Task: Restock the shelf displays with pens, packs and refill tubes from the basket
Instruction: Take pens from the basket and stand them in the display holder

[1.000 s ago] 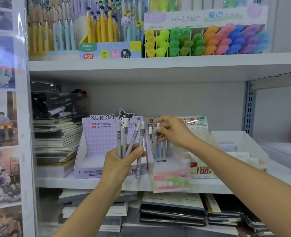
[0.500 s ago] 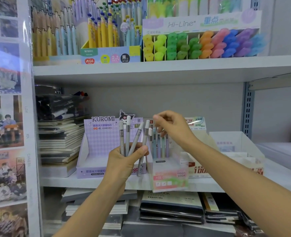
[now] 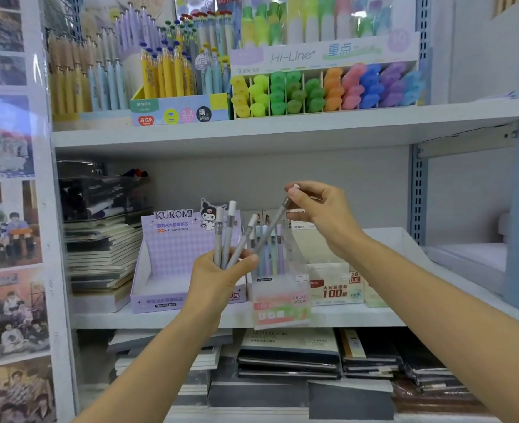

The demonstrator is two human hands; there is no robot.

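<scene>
Your left hand (image 3: 218, 282) grips three grey tubes (image 3: 226, 236); your right hand (image 3: 322, 215) pinches a fourth tube (image 3: 273, 226) by its top end.

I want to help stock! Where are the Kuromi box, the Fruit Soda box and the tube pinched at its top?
Kuromi box (image 3: 175, 239): head view, purple checked back panel.
Fruit Soda box (image 3: 282, 303): head view, front label.
Pinched tube (image 3: 272, 225): head view, middle of its grey barrel.
</scene>
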